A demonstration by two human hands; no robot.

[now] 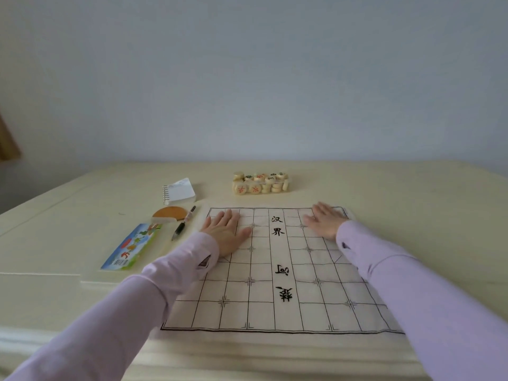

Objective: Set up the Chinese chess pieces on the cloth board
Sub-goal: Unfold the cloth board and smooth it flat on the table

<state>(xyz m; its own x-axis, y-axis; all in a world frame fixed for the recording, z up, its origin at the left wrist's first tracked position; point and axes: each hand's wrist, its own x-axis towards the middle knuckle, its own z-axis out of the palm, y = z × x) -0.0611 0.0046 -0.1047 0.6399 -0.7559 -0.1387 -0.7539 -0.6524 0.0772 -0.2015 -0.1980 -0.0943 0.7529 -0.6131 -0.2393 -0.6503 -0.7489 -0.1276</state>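
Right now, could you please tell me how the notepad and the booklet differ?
The notepad is plain white; the booklet is brightly coloured. The notepad has a spiral binding; the booklet shows none. The notepad lies farther away, the booklet nearer. Both lie on the table left of the board.

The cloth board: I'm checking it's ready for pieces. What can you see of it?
The cloth board is pale fabric printed with a black grid and black characters down its middle band. It lies flat on the cream table, no pieces on it. The left hand and right hand rest flat on its far half.
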